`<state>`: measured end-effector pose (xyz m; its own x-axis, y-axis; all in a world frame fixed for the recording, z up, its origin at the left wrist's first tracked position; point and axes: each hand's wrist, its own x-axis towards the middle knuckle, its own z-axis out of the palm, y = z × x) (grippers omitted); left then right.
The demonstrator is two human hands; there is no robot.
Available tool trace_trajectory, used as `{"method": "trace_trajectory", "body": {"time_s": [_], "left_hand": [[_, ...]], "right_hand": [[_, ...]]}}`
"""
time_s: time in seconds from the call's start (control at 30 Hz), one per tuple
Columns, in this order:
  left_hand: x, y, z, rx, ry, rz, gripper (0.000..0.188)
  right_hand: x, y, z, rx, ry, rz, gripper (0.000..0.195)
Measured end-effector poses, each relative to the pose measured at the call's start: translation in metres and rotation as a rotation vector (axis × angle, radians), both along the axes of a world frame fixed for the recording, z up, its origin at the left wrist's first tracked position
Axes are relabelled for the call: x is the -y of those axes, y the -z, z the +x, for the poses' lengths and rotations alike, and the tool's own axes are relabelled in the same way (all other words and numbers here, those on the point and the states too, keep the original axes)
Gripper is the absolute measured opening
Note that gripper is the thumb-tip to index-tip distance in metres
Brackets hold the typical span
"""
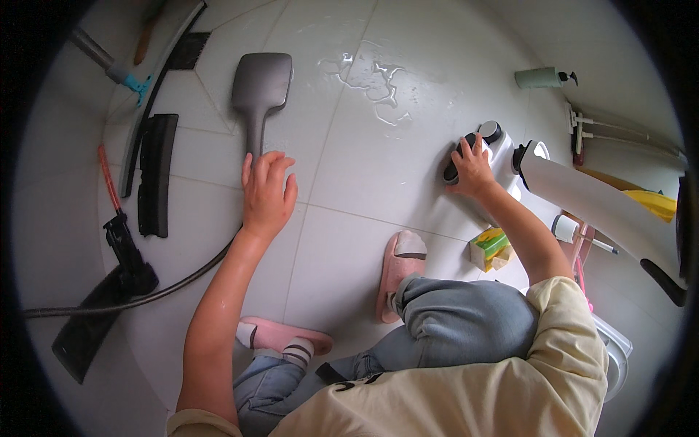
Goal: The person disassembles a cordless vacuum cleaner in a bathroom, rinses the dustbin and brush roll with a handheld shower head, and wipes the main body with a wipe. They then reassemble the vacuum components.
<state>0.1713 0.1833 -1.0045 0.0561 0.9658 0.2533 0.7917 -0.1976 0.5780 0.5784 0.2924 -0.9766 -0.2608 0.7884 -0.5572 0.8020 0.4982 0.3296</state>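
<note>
A grey handheld shower head [262, 82] lies on the tiled floor at the left of centre. My left hand [267, 191] is over its handle end, fingers spread and slightly bent; whether they touch the handle is hard to see. A dark hose [180, 287] runs from under that wrist to the left. On the right, my right hand [472, 169] grips a black part [454, 166] at the front of a white floor-cleaning appliance [505, 153]. The appliance's long white body [590, 188] slants toward the right edge.
Water [385, 82] is pooled on the tiles ahead. Along the left are a long squeegee [134, 142], a black blade piece [155, 175] and a black tool head [104, 306]. A green pump bottle [538, 77] and a tissue pack [491, 248] stand on the right.
</note>
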Motion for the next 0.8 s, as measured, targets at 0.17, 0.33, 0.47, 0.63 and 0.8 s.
{"method": "trace_trajectory", "body": {"time_s": [0.17,0.33,0.47,0.63,0.8], "left_hand": [[0.002,0.002,-0.003,0.030,-0.004,-0.032,0.025],[0.013,0.011,-0.009,0.017,-0.017,-0.057,0.028],[0.017,0.012,-0.005,0.025,-0.019,-0.116,0.024],[0.013,0.008,0.010,0.061,-0.011,-0.143,0.024],[0.010,0.007,0.020,0.048,0.011,-0.130,0.026]], "right_hand": [[0.024,0.008,0.022,-0.197,0.022,0.161,0.092],[0.072,0.020,0.031,-0.476,0.149,0.388,0.089],[0.070,0.032,0.036,-0.420,0.239,0.396,0.083],[0.043,0.036,0.025,-0.352,0.458,0.350,0.070],[0.043,0.034,0.046,-0.446,0.410,0.380,0.066]]}}
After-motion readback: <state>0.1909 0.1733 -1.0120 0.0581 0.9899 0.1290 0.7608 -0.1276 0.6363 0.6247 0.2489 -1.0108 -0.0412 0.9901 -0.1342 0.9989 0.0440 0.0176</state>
